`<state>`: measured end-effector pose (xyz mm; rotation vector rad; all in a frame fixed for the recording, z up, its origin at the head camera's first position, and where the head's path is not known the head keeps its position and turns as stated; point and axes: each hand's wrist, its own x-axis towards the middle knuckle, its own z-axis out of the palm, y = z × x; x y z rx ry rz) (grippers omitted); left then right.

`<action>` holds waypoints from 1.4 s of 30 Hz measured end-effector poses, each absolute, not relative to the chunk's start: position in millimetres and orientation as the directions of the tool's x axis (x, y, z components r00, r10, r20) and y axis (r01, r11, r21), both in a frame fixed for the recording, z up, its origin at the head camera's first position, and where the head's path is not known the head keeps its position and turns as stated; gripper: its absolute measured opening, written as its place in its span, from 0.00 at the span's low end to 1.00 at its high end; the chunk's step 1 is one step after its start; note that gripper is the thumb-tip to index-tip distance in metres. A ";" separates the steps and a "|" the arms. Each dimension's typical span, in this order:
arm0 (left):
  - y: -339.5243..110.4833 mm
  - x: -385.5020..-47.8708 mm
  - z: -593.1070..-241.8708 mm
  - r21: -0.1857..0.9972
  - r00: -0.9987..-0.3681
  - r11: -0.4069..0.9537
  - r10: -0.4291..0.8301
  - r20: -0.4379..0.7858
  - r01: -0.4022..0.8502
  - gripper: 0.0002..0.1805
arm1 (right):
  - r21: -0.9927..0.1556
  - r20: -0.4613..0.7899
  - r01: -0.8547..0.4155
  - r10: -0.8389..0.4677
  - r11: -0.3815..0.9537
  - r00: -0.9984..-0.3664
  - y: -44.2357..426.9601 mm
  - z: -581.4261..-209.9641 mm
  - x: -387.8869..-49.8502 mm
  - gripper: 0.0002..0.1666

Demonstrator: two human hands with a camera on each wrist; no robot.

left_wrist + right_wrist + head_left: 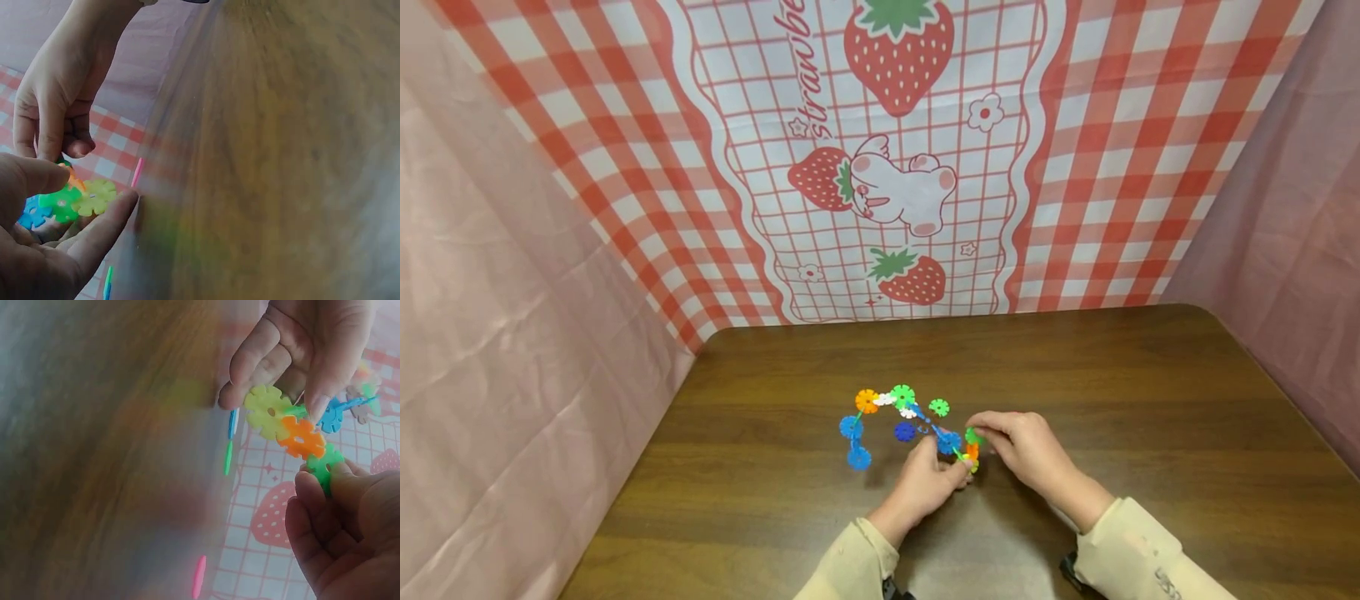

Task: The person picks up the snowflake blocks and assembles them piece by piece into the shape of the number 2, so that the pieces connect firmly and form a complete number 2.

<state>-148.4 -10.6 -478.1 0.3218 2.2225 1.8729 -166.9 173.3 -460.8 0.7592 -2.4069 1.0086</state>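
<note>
A chain of interlocking plastic snowflake discs runs in an arch, from a blue disc (859, 458) at its left end, past an orange disc (867, 401) and a green disc (902, 397), to the hands. My left hand (923, 477) holds the chain's right part, thumb and fingers about a yellow disc (266, 411) and the green disc beside it. An orange disc (302, 437) joins the yellow one. At the chain's right end, my right hand (1032, 450) pinches a green disc (325, 467) between thumb and fingers; it meets the orange disc's edge.
On the brown table (760, 508), a dark blue disc (905, 432) and a small green disc (939, 407) lie near the chain. A pink disc (199, 577) appears edge-on in the right wrist view. A checked strawberry cloth (880, 250) hangs behind the table.
</note>
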 end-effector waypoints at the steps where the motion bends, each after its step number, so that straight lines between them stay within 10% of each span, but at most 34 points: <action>1: -9.5 -147.8 -477.9 0.992 -0.951 0.128 0.309 -0.022 0.018 0.15 | -0.524 0.564 -0.626 -0.316 0.577 -0.763 173.0 -461.1 -166.8 0.13; 13: -1.7 -148.4 -484.4 0.992 -0.959 -0.116 0.282 -0.020 -0.055 0.18 | -0.549 0.582 -0.632 -0.293 0.547 -0.759 166.9 -461.8 -165.0 0.12; 42: -3.5 -149.6 -484.1 0.993 -0.961 -0.089 0.270 -0.051 -0.078 0.14 | -0.619 0.505 -0.585 -0.304 0.524 -0.808 166.6 -467.4 -167.7 0.07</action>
